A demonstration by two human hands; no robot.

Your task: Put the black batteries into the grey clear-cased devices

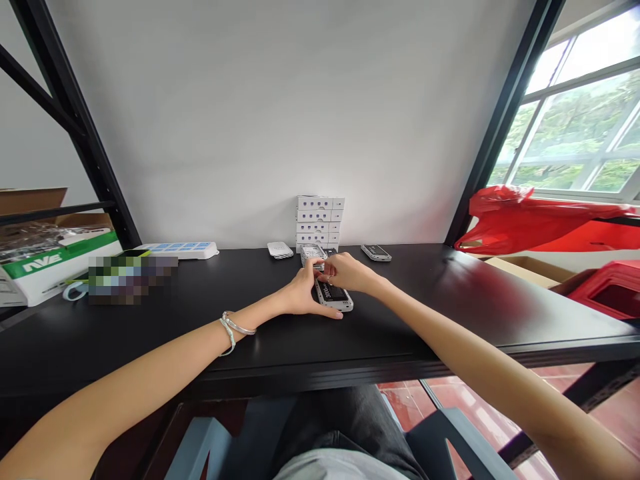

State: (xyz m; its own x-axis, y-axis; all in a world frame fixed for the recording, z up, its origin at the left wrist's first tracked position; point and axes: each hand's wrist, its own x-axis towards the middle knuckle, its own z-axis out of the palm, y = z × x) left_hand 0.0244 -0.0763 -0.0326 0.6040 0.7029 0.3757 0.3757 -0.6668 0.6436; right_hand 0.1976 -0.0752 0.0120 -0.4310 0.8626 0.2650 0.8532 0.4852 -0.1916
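Black table (425,300), stacked white boxes (317,221) behind; left fingers (327,313) spread on grey device (334,299), right fingers (324,273) pressed together.

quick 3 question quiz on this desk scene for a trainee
1. The hand wearing thin silver bangles lies beside a white-and-black rectangular device: left or right hand?
2. True or false: the stack of white rectangular boxes stands on the black table against the white wall.
3. Fill in: the crumpled plastic bag beside the bright window is ___.

Key: 1 left; 2 true; 3 red
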